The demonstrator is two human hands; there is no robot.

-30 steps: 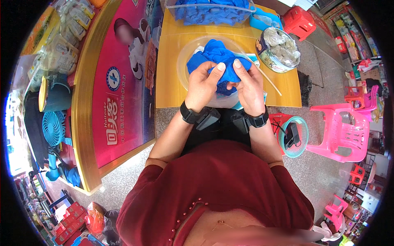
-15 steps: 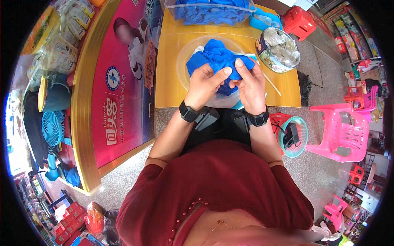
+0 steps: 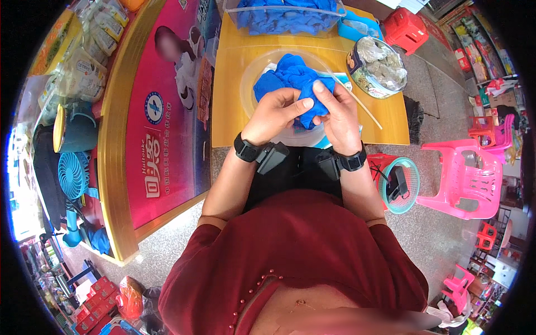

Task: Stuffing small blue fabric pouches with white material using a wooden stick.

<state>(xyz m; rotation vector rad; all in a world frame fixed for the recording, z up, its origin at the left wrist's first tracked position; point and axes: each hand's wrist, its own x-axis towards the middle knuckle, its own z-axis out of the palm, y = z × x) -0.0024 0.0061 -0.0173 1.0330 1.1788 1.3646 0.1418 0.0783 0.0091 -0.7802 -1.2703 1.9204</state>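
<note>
The right grip (image 3: 339,114) holds blue cloth (image 3: 291,72) bunching toward the desk's (image 3: 229,95) far left corner; left grip (image 3: 272,116) touches it, pinch unclear.

Counts two hands (image 3: 273,114) (image 3: 339,114); two black wristbands (image 3: 245,148) (image 3: 353,162); one clear tub (image 3: 268,8); one round basin (image 3: 247,78); one tin (image 3: 363,79); one stick (image 3: 368,112); one fan (image 3: 73,175).

Looking down from the head, close and very wide, past the shirt (image 3: 301,240) on the near side of the grip of left hand (image 3: 272,115) and right hand (image 3: 341,120), to the table (image 3: 230,61) beyond.
</note>
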